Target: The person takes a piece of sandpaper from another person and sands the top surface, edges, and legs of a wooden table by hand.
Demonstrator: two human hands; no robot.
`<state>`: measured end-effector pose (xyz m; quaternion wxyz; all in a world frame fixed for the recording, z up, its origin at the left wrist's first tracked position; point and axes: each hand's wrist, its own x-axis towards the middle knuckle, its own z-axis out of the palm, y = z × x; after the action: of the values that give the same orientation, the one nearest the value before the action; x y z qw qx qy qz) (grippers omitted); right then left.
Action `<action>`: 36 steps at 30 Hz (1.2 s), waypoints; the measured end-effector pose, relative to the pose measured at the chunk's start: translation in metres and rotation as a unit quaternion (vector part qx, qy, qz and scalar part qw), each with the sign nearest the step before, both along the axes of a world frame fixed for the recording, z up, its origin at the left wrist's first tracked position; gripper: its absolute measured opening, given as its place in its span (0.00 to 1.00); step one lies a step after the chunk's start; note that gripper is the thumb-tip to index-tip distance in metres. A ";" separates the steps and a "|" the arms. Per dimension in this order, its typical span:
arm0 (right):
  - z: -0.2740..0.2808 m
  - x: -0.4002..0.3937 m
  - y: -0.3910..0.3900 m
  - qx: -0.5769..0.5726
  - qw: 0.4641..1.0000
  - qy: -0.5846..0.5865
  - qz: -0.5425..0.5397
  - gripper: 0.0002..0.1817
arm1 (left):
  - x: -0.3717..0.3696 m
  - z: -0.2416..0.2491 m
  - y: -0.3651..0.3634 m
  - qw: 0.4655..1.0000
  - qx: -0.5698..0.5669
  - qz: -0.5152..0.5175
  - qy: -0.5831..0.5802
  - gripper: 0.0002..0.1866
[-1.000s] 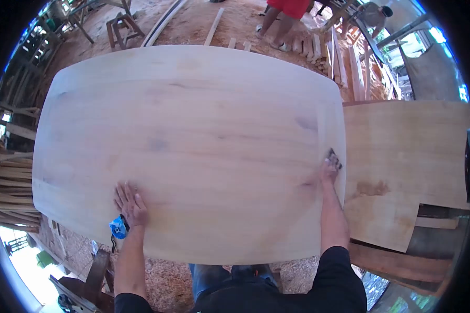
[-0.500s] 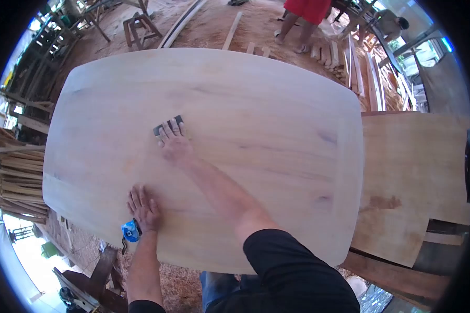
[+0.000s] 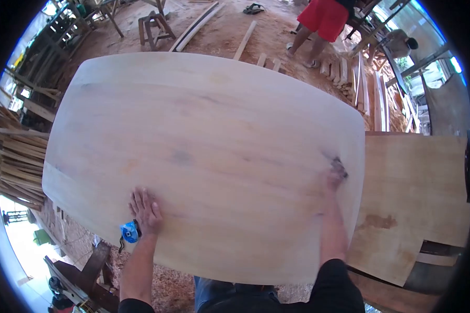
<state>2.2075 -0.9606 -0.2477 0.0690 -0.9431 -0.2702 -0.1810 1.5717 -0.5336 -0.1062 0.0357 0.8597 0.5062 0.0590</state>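
Note:
A broad, pale wooden tabletop (image 3: 209,120) with rounded corners and faint dark grain marks spreads in front of me. My left hand (image 3: 145,210) lies flat on it near the front left, fingers stretched out. Close beside that wrist sits a blue tape measure (image 3: 130,231) with a dark strap. Over at the right end, my right hand (image 3: 333,180) grips a dark sanding block (image 3: 339,167) against the wood. Motion blurs this hand, and its fingers partly cover the block.
A plywood sheet (image 3: 402,188) adjoins the tabletop's right side. Stacked wood strips (image 3: 21,161) lie at the left. Beyond the far edge are a small wooden stool (image 3: 155,30), loose boards and a person in red shorts (image 3: 324,20). Shavings cover the ground.
My right hand has swept the sanding block from left of the middle to the tabletop's right end. My left hand stays flat in place. The view has shifted slightly.

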 end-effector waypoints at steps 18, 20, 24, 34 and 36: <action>0.064 -0.097 0.143 -0.056 0.982 0.075 0.166 0.28 | 0.001 0.004 0.000 1.000 -0.005 -0.001 -0.001 0.34; 0.063 -0.018 0.021 -0.033 0.994 0.081 0.070 0.26 | -0.001 0.000 0.000 1.000 -0.001 -0.004 -0.001 0.34; 0.092 0.020 -0.009 -0.185 0.951 0.132 -0.210 0.22 | -0.001 0.002 0.001 1.000 -0.005 -0.007 -0.007 0.34; 0.110 -0.327 0.515 -0.035 0.922 0.202 0.327 0.33 | -0.001 0.005 -0.002 1.000 -0.016 -0.005 -0.006 0.34; 0.135 -0.316 0.531 -0.056 0.879 0.259 0.396 0.34 | -0.002 0.000 0.003 1.000 -0.002 -0.012 -0.006 0.34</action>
<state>1.8919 -0.4297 -0.1122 0.1494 -0.7727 -0.6036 0.1273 1.5695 -0.5302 -0.1057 0.0410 0.8651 0.4960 0.0623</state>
